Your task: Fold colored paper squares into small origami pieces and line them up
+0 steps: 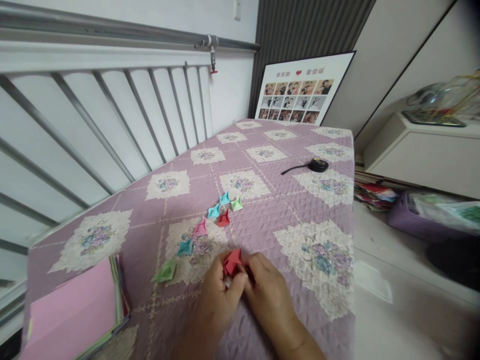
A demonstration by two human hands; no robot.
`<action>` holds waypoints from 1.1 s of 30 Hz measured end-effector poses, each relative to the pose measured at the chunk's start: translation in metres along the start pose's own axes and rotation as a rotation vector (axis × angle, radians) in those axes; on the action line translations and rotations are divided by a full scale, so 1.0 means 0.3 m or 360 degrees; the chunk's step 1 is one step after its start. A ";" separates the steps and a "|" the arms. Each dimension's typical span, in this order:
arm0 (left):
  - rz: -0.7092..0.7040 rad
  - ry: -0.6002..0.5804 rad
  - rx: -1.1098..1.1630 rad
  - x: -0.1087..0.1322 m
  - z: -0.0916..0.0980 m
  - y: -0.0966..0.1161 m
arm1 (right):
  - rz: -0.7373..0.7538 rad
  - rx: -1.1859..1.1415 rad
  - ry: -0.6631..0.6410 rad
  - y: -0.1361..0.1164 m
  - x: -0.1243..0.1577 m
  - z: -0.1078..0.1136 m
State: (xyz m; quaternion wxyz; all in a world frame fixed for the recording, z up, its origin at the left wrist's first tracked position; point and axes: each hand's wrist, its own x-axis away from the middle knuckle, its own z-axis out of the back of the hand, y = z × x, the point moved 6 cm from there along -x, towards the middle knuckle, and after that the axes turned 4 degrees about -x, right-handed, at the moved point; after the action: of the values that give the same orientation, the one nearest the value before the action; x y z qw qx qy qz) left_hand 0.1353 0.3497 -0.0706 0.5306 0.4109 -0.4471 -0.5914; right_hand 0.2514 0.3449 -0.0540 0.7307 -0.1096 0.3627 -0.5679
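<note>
My left hand (218, 294) and my right hand (267, 291) meet over a folded red paper piece (233, 261), and both pinch it with closed fingers just above the purple quilted cover (300, 210). Several finished folded paper shapes lie on the cover beyond my hands: a green one (165, 271), a teal one (185, 246), a pink one (200, 228), a red one (224, 218), and a small teal and green cluster (227, 201).
A stack of coloured paper sheets with a pink sheet on top (75, 312) lies at the near left. A black tape measure (317, 165) rests farther back. A photo board (303, 90) leans at the far end. White railing bars (112, 130) run along the left; storage clutter (423, 215) sits on the floor right.
</note>
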 end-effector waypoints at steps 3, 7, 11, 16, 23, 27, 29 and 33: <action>0.0020 0.0100 -0.0032 -0.013 -0.002 -0.031 | 0.0042 0.0101 0.0017 -0.008 0.001 -0.006; 0.0081 0.0180 -0.0167 -0.020 0.013 -0.052 | 0.0041 0.0157 0.0003 -0.009 -0.001 -0.012; 0.0019 0.0263 -0.0302 -0.016 0.034 -0.044 | -0.0047 0.0096 -0.0027 0.005 -0.003 -0.015; -0.0097 0.0258 -0.0391 -0.010 0.040 -0.027 | -0.0192 -0.0023 -0.0059 0.026 -0.005 -0.023; -0.0152 0.0273 -0.0540 -0.012 0.044 -0.016 | -0.0294 -0.0043 -0.0136 0.035 -0.004 -0.040; -0.0135 0.0330 -0.0539 -0.019 0.055 -0.022 | -0.0198 -0.0050 -0.0109 0.014 -0.005 -0.042; -0.0124 0.0344 -0.0500 -0.019 0.059 -0.023 | -0.0157 -0.0045 -0.0086 0.006 -0.005 -0.041; -0.0128 0.0361 -0.0511 -0.017 0.061 -0.018 | -0.0117 -0.0022 -0.0066 -0.002 -0.004 -0.041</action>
State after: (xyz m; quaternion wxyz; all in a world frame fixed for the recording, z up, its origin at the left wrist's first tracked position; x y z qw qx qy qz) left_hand 0.1166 0.3566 -0.0710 0.6123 0.4024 -0.2677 -0.6257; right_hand 0.2428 0.3489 -0.0618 0.7158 -0.1396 0.3472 -0.5895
